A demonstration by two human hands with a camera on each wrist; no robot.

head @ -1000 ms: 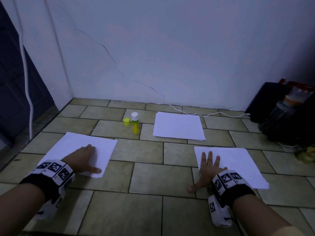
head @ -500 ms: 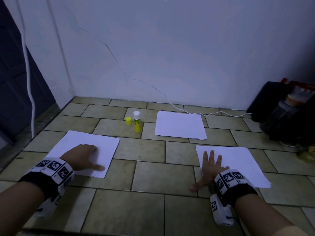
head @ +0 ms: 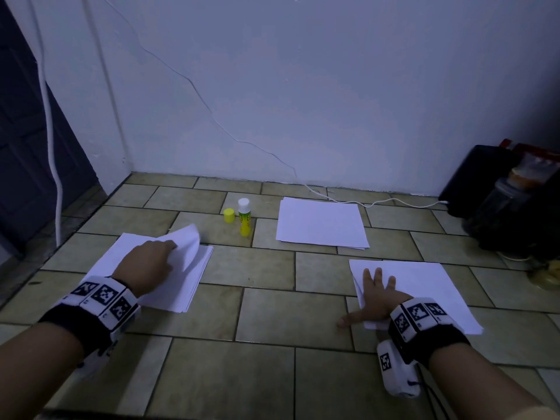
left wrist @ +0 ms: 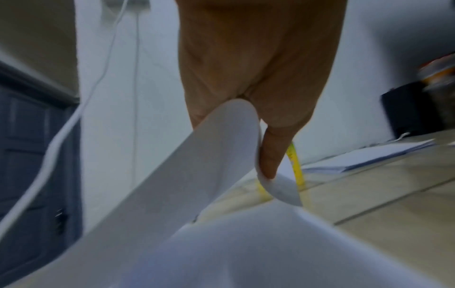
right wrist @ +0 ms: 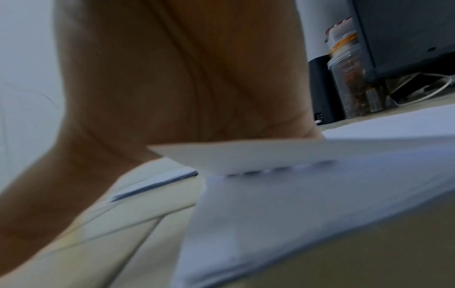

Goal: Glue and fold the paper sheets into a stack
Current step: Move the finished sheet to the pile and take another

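Your left hand (head: 145, 266) has just pinched up the top sheet (head: 185, 247) left of the glue stick (head: 245, 218), starting the fold; right hand (head: 377, 294) stays flat, grip released.

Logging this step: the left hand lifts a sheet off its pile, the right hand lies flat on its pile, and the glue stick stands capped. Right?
Not quite: the glue stick stands uncapped, its yellow cap on the floor beside it, as the head view shows. The left hand does lift a sheet, and the right hand lies flat on its pile.
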